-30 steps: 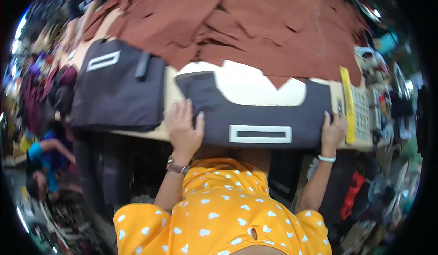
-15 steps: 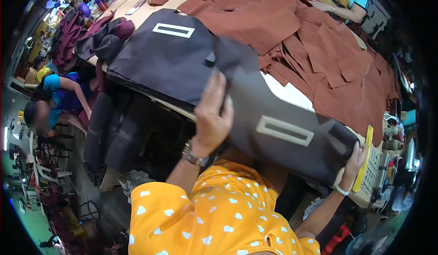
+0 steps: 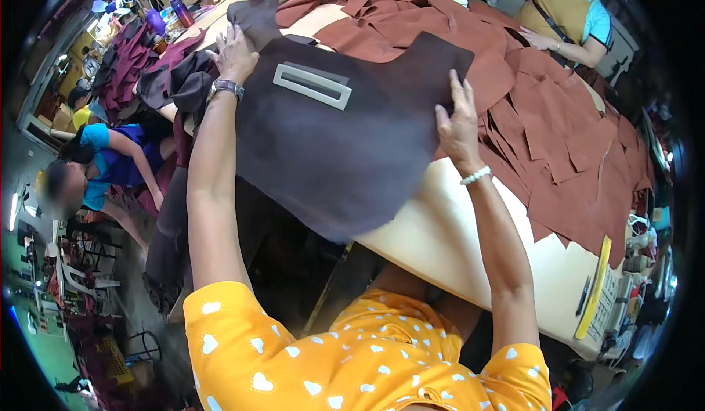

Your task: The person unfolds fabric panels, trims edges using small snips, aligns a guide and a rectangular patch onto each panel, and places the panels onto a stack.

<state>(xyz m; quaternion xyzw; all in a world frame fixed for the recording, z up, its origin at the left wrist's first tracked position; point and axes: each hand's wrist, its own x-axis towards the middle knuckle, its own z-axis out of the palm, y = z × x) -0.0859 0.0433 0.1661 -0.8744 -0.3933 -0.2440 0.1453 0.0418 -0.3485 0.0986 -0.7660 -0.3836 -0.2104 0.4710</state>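
Note:
A dark brown fabric panel (image 3: 330, 161) spreads in front of me, its lower edge drooping over the table's front edge. On its upper part sits a pale rectangular frame (image 3: 312, 85) with a long slot. My left hand (image 3: 235, 57) is at the panel's upper left, its fingers on the fabric beside a dark projecting flap. Along the right edge, my right hand (image 3: 461, 128) pinches the fabric between thumb and fingers. The panel hides whatever dark cloth lies beneath it.
Rust-brown fabric pieces (image 3: 558, 110) are heaped across the far and right side of the table (image 3: 440, 227). A yellow ruler (image 3: 593, 286) and a pen (image 3: 584, 296) lie at the right end. Co-workers are opposite and at left. Maroon cloth (image 3: 128, 66) hangs at left.
Both hands have moved up and leftward, carrying the dark panel from the right part of the table over to the left. The pale tabletop at right is now uncovered.

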